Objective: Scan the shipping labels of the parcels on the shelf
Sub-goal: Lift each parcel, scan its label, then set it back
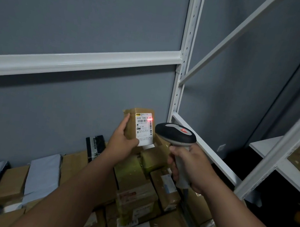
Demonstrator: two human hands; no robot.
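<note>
My left hand [123, 140] grips a small brown cardboard parcel [132, 125] and holds it upright above the shelf, its white shipping label [143, 129] facing me. A red scan line glows at the label's upper right. My right hand [188, 165] grips the handle of a grey and black barcode scanner [176, 132], whose head sits just right of the label and points at it. Below lie several brown parcels [137, 189] piled on the shelf.
Grey plastic mailers [43, 176] and a black packet [95, 145] lie at the left of the pile. White shelf posts and beams [185, 61] frame the bay against a grey wall. A second shelf unit [279, 160] stands at the right.
</note>
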